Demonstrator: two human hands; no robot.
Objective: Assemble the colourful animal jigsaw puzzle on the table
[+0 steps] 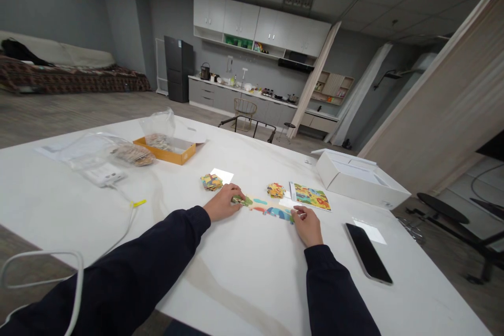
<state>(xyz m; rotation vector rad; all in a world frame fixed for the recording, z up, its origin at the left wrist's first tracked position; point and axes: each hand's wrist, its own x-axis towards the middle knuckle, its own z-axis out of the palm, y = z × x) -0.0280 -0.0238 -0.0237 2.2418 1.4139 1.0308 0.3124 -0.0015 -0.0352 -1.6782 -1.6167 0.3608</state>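
A strip of joined jigsaw puzzle pieces (265, 208), with a blue animal and green shapes, lies flat on the white table. My left hand (226, 202) is closed at its left end, with green puzzle pieces (238, 199) under the curled fingers. At the right end, my right hand (307, 224) pinches the strip's edge between thumb and fingers. Beyond the left hand sits a pile of yellow and blue puzzle pieces (211, 182). Another pile of orange-yellow pieces (275, 190) lies beyond the strip, beside a colourful picture card (311, 196).
A black-screened phone (368, 253) lies on the right, near a white box (360, 178). An orange box (173, 153), bagged pieces (135, 154) and a white charger (104, 174) with its cable occupy the left. A chair (252, 128) stands past the far edge.
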